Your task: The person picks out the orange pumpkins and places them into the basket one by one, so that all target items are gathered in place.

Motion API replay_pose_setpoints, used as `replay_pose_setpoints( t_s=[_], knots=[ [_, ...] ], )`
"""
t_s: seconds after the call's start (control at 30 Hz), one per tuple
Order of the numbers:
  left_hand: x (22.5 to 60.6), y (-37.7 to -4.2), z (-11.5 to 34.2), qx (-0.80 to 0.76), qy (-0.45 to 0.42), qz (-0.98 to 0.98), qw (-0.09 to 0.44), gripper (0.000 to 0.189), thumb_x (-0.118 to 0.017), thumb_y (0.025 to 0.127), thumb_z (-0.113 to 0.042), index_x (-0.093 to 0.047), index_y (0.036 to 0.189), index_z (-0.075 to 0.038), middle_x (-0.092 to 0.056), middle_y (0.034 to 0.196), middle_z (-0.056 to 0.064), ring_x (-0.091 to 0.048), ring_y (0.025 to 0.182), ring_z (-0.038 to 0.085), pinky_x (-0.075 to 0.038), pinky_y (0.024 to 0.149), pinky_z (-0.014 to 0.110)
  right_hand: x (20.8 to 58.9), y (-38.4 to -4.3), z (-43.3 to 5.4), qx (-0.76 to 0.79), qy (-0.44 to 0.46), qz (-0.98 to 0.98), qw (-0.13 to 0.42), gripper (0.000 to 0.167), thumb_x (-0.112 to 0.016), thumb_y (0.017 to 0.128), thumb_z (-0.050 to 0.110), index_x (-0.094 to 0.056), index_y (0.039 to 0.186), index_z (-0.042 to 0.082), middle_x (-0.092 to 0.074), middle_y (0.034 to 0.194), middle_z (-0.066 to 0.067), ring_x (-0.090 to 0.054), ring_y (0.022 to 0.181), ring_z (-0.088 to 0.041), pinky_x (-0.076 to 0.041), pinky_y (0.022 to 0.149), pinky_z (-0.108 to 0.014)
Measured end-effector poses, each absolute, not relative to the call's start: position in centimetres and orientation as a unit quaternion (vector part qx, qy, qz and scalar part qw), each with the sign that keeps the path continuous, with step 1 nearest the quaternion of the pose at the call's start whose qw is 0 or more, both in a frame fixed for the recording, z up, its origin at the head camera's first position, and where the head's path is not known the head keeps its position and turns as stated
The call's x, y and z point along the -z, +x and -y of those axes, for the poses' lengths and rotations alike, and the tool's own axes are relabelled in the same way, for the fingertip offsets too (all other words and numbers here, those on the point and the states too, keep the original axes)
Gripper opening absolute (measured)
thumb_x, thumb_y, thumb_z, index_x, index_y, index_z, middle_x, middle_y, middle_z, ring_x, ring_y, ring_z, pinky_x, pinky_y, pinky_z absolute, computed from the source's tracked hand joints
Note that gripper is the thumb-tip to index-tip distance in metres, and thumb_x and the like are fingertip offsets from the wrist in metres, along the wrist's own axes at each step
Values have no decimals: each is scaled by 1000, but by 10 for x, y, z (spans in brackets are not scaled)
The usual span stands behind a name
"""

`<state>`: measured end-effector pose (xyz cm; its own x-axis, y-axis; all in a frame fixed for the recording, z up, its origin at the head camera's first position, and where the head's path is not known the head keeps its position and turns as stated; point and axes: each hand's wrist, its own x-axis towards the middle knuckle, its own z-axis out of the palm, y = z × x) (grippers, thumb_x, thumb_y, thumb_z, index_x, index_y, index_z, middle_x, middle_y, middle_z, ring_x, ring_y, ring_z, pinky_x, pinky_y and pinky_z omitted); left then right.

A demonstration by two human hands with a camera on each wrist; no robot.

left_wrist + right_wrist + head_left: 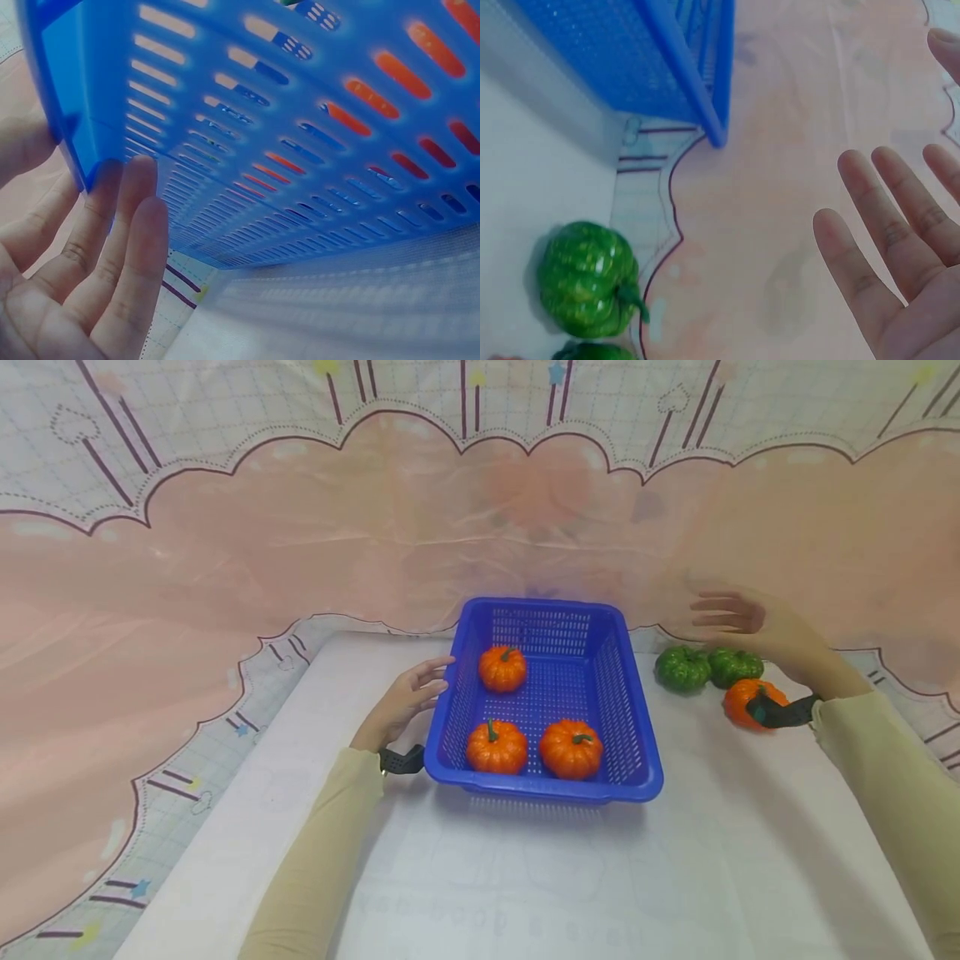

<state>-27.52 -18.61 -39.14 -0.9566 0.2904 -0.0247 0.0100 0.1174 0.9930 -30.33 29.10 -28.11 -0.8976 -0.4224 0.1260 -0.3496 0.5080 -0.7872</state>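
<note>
A blue plastic basket (543, 789) stands in the middle of the white table. Inside it lie three orange pumpkins, one near the back left (502, 669), one at the front left (497, 748) and one at the front right (572, 750). My left hand (408, 697) is at the basket's left side, its extended fingers (142, 247) against the rim and outer wall. Raised to the right of the basket, my right hand (765, 625) holds nothing and its fingers (885, 217) are spread. Below it are two green pumpkins (681, 669) (735, 667) and another orange pumpkin (750, 702), partly covered by the wrist strap.
A patterned pink cloth (337, 543) hangs behind the table and spreads along its sides. Dark straps (402, 760) circle both wrists. The white tabletop (525, 885) extends in front of the basket.
</note>
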Motion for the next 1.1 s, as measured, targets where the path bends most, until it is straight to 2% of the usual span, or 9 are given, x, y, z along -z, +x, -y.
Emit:
replay_pose_setpoints(
  t_s=[0.17,0.4,0.5,0.83,1.07,1.1],
  knots=[
    [393,-276,186,-656,101,-740,107,51,-52,96,-18,-36,144,-11,-42,142,20,-43,130,36,-38,107,51,284,-295,-307,432,-209,-876,36,57,-57,92,11,-34,144,19,-52,122,27,-51,107,15,-46,80,-5],
    [393,-277,186,-654,103,-742,107,52,-52,95,-17,-36,144,-11,-42,142,20,-43,130,37,-39,107,52,293,-289,-327,478,-223,-849,14,57,-54,91,-1,-37,143,17,-53,122,28,-54,107,12,-48,79,-5],
    [393,-277,186,-652,103,-744,107,52,-52,95,-18,-36,144,-11,-42,142,20,-44,130,37,-39,107,51,295,-285,-337,449,-201,-870,17,58,-54,93,5,-33,145,19,-50,123,29,-52,106,15,-46,78,-3],
    [393,-277,186,-653,98,-744,109,52,-52,95,-19,-36,144,-12,-42,143,19,-43,130,37,-38,107,52,311,-276,-361,411,-139,-901,2,58,-54,95,16,-29,146,27,-46,132,20,-47,105,19,-42,78,-3],
    [394,-277,186,-652,99,-744,108,51,-52,96,-19,-36,144,-12,-42,143,19,-44,130,36,-39,107,51,328,-270,-371,456,-132,-879,-39,55,-54,94,8,-35,144,20,-48,122,26,-50,104,17,-41,78,1],
    [394,-277,186,-653,100,-743,108,51,-52,96,-19,-36,144,-12,-42,143,19,-44,130,36,-39,107,51,330,-269,-373,456,-126,-880,-43,56,-54,94,9,-35,144,20,-48,122,25,-49,104,17,-41,82,0]
  ],
)
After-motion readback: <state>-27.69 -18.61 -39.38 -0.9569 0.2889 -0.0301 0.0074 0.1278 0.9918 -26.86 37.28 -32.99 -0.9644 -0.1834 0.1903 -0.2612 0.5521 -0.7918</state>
